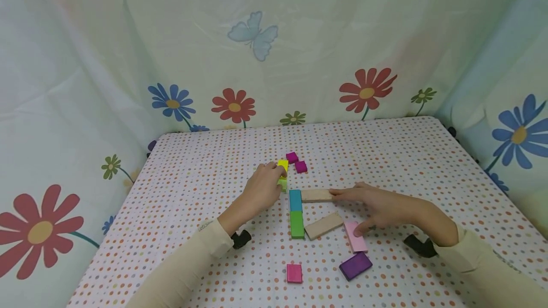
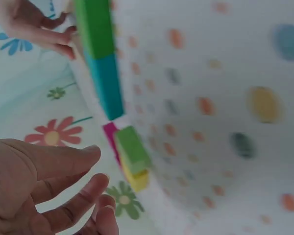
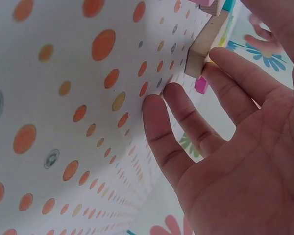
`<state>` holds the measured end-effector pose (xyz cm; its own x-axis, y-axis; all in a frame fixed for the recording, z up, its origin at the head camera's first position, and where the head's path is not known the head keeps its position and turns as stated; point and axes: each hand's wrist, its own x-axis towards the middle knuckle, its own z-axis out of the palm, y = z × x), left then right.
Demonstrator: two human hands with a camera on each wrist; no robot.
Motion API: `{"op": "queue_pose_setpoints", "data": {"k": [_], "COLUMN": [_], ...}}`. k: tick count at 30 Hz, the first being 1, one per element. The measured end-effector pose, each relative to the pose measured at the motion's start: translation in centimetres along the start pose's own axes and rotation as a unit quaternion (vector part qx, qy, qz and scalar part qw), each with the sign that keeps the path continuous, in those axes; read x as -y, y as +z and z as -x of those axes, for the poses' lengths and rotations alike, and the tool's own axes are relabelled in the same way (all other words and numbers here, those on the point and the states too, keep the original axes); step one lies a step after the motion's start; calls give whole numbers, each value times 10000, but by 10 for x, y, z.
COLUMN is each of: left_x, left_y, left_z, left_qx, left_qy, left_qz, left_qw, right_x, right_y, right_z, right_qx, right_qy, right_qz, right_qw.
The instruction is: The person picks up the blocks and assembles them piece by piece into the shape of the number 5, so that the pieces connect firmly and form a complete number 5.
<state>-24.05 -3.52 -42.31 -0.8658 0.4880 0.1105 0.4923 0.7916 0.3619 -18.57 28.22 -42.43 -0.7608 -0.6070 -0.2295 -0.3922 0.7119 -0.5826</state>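
My left hand hovers beside a yellow block and a light green block, partly covering both. In the left wrist view its thumb and fingers are spread a little, with nothing between them. With straight fingertips, my right hand touches the right end of a plain wooden block. Its thumb is over a pale pink block; whether it touches cannot be told. That wooden block meets a blue block, which lines up with a green block. Another wooden block lies slanted between green and pale pink.
Two magenta blocks lie beyond the yellow one. Closer to me are a purple block and a square hot-pink block. A dotted cloth covers the table, and flowered curtains hang behind and at both sides.
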Motion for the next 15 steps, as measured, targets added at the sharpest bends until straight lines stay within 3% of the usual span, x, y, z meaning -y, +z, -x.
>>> {"op": "queue_pose_setpoints", "data": {"k": [7, 15], "left_x": [17, 25], "left_y": [12, 18], "left_z": [2, -1], "left_qx": [202, 273], "left_qy": [-292, -341], "left_qz": [-14, 142], "left_qw": [9994, 9989], "right_x": [0, -1], "right_y": [0, 0], "right_z": [0, -2], "right_qx": [-28, 11], "right_qy": [-44, -75], "right_qz": [126, 14], "right_qw": [9999, 10000]}}
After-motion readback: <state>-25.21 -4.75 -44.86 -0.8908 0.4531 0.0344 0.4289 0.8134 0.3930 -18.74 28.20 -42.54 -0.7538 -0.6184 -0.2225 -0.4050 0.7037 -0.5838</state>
